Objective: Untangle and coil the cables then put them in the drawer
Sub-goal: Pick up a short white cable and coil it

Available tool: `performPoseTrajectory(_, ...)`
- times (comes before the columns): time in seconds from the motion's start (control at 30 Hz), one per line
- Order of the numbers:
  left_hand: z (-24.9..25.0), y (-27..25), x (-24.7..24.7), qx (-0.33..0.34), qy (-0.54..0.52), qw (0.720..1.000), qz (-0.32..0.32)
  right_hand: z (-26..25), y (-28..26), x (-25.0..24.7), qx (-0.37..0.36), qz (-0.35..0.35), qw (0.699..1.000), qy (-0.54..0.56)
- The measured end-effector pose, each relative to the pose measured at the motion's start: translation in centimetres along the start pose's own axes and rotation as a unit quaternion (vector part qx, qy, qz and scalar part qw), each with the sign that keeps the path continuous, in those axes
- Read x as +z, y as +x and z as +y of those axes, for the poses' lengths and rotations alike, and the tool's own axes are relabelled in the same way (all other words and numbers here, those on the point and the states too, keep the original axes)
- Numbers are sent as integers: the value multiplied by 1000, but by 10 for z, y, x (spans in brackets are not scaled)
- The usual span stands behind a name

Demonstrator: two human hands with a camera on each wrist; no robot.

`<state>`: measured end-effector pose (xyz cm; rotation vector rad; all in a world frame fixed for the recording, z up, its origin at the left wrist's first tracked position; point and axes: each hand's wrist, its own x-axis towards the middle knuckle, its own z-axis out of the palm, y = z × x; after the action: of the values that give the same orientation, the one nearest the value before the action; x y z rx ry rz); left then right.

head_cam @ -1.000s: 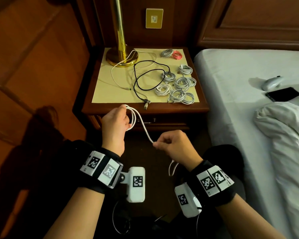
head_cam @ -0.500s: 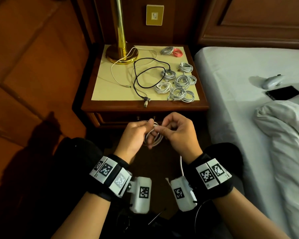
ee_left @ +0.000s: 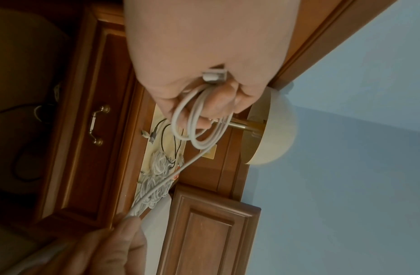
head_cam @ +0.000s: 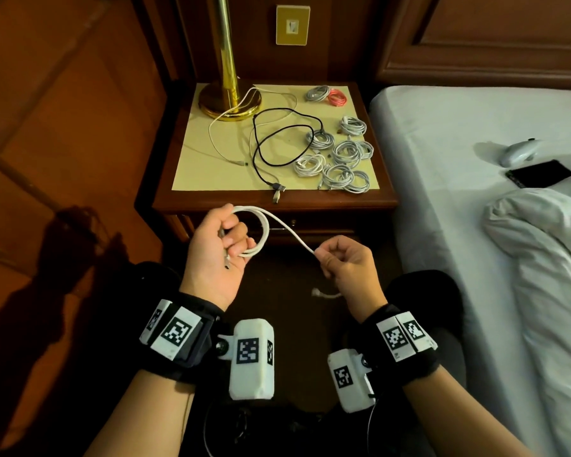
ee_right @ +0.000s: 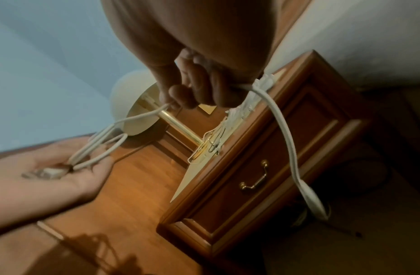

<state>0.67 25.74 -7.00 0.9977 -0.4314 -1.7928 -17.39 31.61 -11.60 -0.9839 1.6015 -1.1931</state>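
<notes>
1. Since half a second ago, the hands have parted: then they met over the coil, now the right hand (head_cam: 346, 262) has drawn a fresh span of white cable (head_cam: 290, 234) out to the side.
2. White cable: several loops hang from the left hand (head_cam: 216, 250) in front of the closed drawer (ee_right: 263, 178); its plug lies in that palm, presumably as an anchor for winding.
3. Grip, left: fingers curled round the loops, holding them together.
4. Grip, right: thumb and fingers pinch the strand; the short tail (ee_right: 296, 148) dangles below, so coiling looks nearly done.
5. Worktop (head_cam: 211, 179): finished white coils (head_cam: 340, 156) at right; a loose black cable (head_cam: 277, 140) and another loose white one await, beside the brass lamp (head_cam: 229, 97).
</notes>
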Motion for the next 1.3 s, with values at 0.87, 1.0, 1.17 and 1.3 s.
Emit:
performPoseTrajectory(0.87, -29, -7, 4, -28, 317, 943, -92, -24, -4, 3, -32, 5, 998, 46)
performPoseTrajectory(1.0, -27, -3, 1, -34, 270, 961, -43, -13, -6, -2, 8, 9, 998, 55)
performPoseTrajectory(1.17, -27, -9, 5, -48, 254, 963, -76, -13, -8, 2, -10, -14, 999, 51)
performPoseTrajectory(1.3, -24, -14, 8, -92, 202, 967, -128, -7, -3, 9, -49, 25, 997, -47)
